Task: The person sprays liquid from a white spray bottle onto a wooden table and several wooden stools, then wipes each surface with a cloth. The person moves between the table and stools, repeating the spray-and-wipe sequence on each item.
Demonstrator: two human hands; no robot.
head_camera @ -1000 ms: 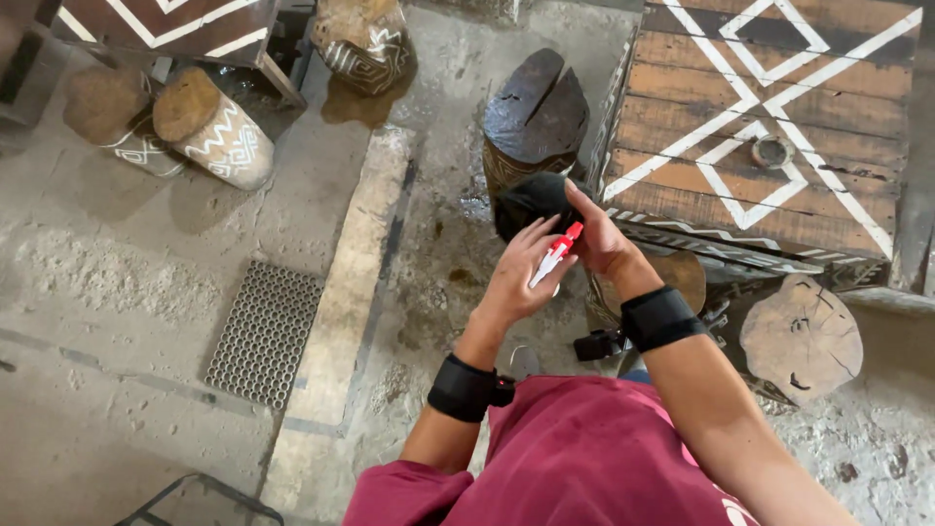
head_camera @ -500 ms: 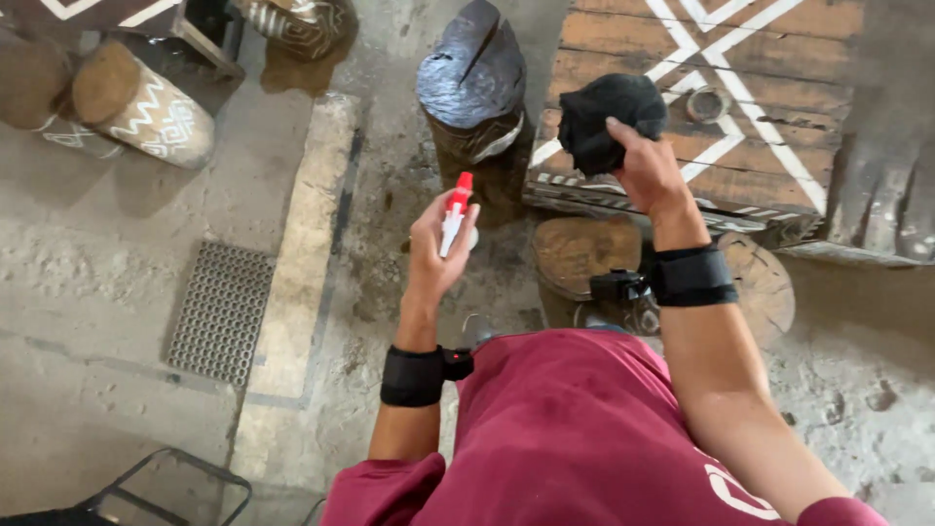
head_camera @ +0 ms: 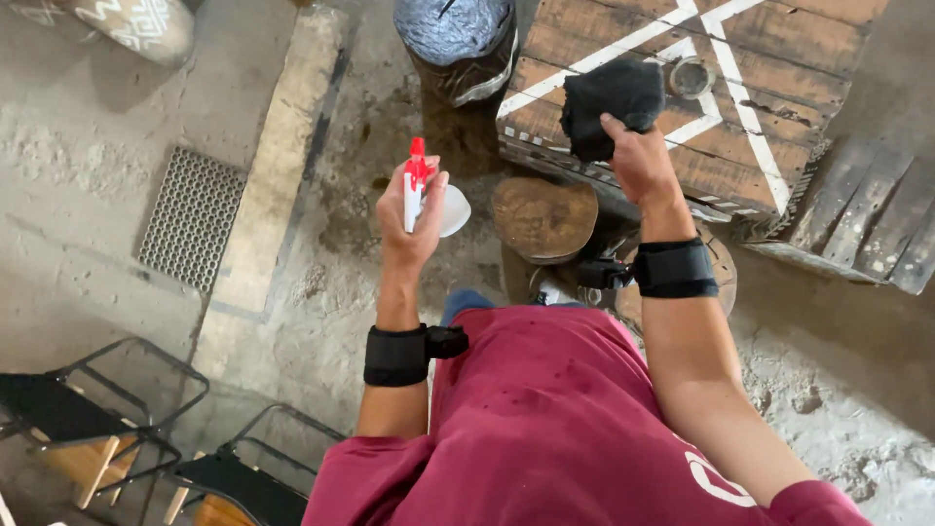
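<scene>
floor (head_camera: 97, 214): bare rough concrete, stained dark around the middle; pale raised strip (head_camera: 282, 156) runs top to bottom left of centre.
table (head_camera: 779, 88): dark wood planks, white painted lines crossing it, top right; small round tin (head_camera: 690, 76) sits on it, just beside the rag.
shirt (head_camera: 545, 429): dark red, fills bottom centre.
grate (head_camera: 192, 217): metal mesh panel flat on the floor, left of the strip.
chairs (head_camera: 88, 419): two black metal-frame seats, bottom left, side by side.
wrapped stump (head_camera: 456, 39): upright, top covered in dark shiny sheet, top centre, just left of the table.
stool (head_camera: 543, 216): round brown wooden top, below the table edge, between the two arms.
painted log (head_camera: 131, 24): white pattern, top left corner, cut off by the frame.
rag (head_camera: 612, 102): black, bunched, over the table's near edge; contact with the wood unclear.
right hand (head_camera: 638, 161): closed around the rag's lower part, raised over the table edge.
left hand (head_camera: 414, 219): wrapped around the bottle, fingers curled at its neck, held up over the floor, well apart from the rag.
bottle (head_camera: 429, 200): small spray bottle, red trigger head up top, white body, upright in the left hand.
wristbands: black, one on left wrist (head_camera: 394, 356), one on right wrist (head_camera: 674, 268), each with a small black unit clipped on.
</scene>
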